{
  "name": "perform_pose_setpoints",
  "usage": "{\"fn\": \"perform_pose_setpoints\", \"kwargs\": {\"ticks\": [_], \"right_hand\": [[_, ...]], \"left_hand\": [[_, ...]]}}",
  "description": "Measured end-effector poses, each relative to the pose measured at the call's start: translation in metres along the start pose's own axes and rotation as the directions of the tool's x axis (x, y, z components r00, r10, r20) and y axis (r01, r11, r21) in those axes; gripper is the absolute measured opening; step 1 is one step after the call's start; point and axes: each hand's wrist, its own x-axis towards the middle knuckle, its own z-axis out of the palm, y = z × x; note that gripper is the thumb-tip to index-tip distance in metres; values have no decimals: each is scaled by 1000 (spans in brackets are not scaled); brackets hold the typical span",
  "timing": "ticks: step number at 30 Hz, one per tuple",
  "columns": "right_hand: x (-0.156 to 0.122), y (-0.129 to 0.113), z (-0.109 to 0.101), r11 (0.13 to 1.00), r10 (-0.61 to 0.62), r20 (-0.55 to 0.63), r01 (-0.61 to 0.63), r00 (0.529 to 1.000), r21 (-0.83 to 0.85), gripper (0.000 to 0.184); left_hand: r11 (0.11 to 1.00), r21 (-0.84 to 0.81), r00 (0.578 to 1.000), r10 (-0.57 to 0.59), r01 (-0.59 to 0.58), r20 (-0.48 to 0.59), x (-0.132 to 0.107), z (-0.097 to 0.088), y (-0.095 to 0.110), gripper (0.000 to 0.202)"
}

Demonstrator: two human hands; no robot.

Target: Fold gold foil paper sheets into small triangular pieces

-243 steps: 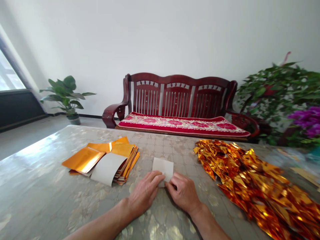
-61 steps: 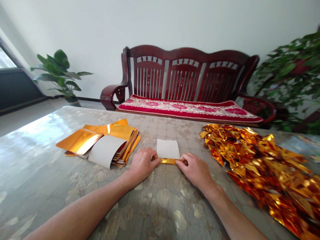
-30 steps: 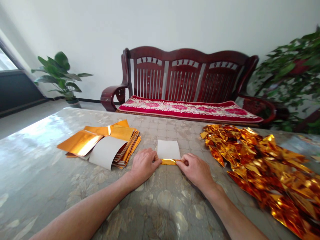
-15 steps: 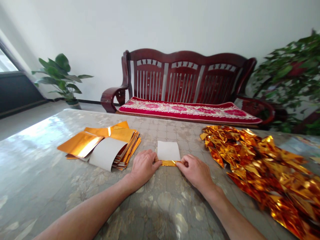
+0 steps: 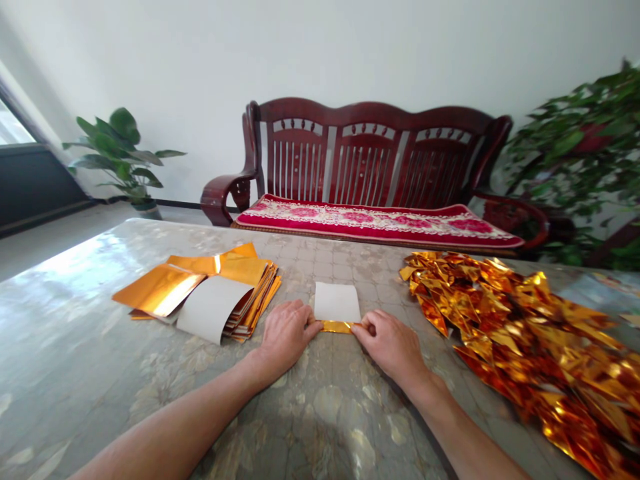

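A sheet of gold foil paper (image 5: 337,303) lies on the table between my hands, its pale back facing up. Its near edge is folded over into a narrow shiny gold strip. My left hand (image 5: 289,333) is closed on the left end of that strip, thumb along the fold. At the right end, my right hand (image 5: 391,340) pinches the same fold between thumb and curled fingers. To the left sits a fanned stack of gold foil sheets (image 5: 163,287), one curling with its pale side up. A large heap of folded gold foil pieces (image 5: 520,327) spreads to the right.
The table (image 5: 320,413) has a patterned, glossy cover. Beyond its far edge stands a dark red wooden bench (image 5: 367,150) with a red floral seat cover (image 5: 380,220). Potted plants (image 5: 123,150) stand at both sides. Clear plastic (image 5: 600,290) lies at the far right.
Hardly anything differs. Both hands stay on the folded edge of the foil sheet, and the view has shifted very slightly.
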Motion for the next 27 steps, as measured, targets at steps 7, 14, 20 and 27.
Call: {"fn": "perform_pose_setpoints", "kwargs": {"ticks": [7,14,20,27], "right_hand": [[0,0,2,1000,-9,-12,9,1000,-19,23],[-1,0,1,1000,15,-12,-15,1000,2,20],[-1,1,5,998,51,-66,-48,996,43,18],[-2,3,5,997,-77,-119,75,990,-25,12]], "left_hand": [[1000,-9,1000,2,-2,4,0,0,-2,23],[967,-182,984,173,-177,-40,0,4,-3,17],[931,-50,931,364,-362,25,-3,6,-1,21],[850,244,883,463,-468,82,-17,-1,15,29]]}}
